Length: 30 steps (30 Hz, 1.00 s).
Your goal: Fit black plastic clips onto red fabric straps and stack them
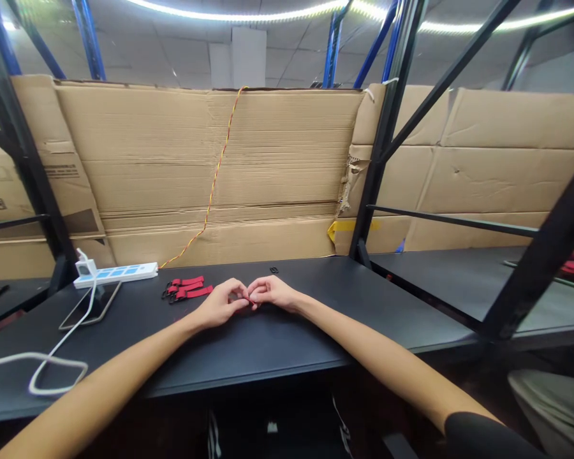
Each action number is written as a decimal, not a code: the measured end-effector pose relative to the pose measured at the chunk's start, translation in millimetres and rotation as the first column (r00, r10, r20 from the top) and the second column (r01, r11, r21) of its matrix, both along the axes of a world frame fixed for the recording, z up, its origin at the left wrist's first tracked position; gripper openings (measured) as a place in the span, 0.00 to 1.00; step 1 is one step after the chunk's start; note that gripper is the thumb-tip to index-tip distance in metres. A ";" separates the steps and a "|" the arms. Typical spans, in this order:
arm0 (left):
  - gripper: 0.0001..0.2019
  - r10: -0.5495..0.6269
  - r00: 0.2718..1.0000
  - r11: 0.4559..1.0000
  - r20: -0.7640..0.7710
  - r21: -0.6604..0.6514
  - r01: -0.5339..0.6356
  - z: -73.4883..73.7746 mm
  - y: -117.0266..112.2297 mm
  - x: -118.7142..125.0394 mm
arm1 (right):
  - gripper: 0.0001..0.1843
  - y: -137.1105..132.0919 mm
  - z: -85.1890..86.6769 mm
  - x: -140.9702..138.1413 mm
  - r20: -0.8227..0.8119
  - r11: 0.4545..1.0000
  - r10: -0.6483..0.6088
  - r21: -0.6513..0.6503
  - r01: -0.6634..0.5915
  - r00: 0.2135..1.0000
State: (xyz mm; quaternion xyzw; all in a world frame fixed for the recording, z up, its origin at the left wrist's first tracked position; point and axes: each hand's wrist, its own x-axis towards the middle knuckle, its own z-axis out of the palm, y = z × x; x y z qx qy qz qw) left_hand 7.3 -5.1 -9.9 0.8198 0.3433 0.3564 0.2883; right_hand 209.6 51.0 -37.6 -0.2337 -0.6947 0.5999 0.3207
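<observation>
My left hand point(226, 302) and my right hand point(270, 293) meet over the middle of the dark table, fingertips pinched together. Between them shows a small bit of red strap point(251, 301), mostly covered by the fingers. Left of my left hand lie several red straps point(191, 290) with black clips at their left ends. Beyond my right hand rests a small black ring-like piece point(274, 270), too small to make out fully.
A white power strip point(119, 274) with a plugged-in charger stands at the back left. A phone or tablet point(92, 305) and a white cable point(52, 360) lie near it. Cardboard point(277, 153) walls the back; a black metal post point(377, 153) rises at the right.
</observation>
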 end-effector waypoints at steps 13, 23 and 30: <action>0.14 0.210 0.975 0.978 -0.073 0.026 -0.208 3.7 0.7 -1.4 | 0.21 -2.4 -0.9 -6.7 -0.043 0.995 -0.090 0.046 0.092 0.995; 0.15 0.246 0.969 0.969 -0.022 -0.007 -0.246 -3.2 9.1 -3.4 | 0.22 -11.8 5.9 -5.2 -0.012 0.993 -0.040 0.108 0.042 0.999; 0.18 0.212 0.977 0.974 -0.010 0.084 -0.210 -0.7 2.7 0.3 | 0.21 -8.9 2.3 -7.4 -0.068 0.999 -0.033 0.017 0.034 0.997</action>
